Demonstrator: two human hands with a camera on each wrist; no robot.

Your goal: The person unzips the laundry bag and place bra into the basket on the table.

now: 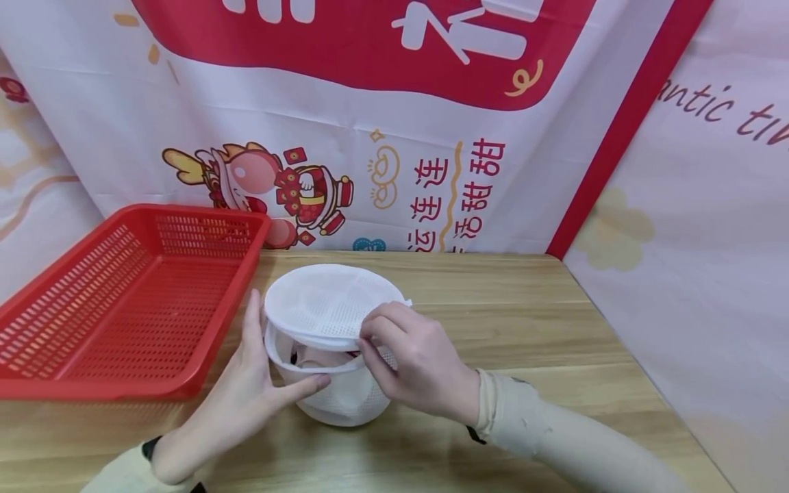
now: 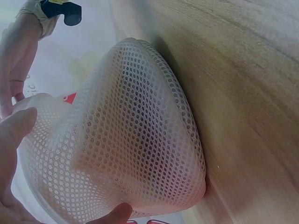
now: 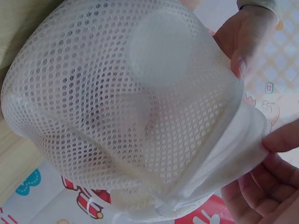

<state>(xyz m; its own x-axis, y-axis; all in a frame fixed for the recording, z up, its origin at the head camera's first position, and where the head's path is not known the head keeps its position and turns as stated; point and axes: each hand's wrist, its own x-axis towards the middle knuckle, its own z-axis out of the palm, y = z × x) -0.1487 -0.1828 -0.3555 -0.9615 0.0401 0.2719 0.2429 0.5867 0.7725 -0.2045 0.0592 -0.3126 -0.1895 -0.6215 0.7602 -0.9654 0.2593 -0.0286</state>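
A white mesh laundry bag (image 1: 345, 397), rounded and with a stiff rim, stands on the table in the head view. Its round lid (image 1: 327, 298) is tilted up at the front, leaving a gap in which pale and dark contents (image 1: 320, 356) partly show; their kind is hard to make out. My right hand (image 1: 419, 363) pinches the lid's front right edge between thumb and fingers. Against the bag's left side rests my left hand (image 1: 253, 390), thumb straight along the front rim and fingers extended up the side. The mesh (image 3: 117, 102) fills much of the right wrist view.
A red plastic basket (image 1: 243, 294) with slotted sides stands left of the bag, close to my left hand. Wood-grain tabletop (image 1: 524, 315) extends to the right. Behind the table hangs a printed red and white cloth (image 1: 345, 109), with another pale one (image 1: 690, 260) on the right.
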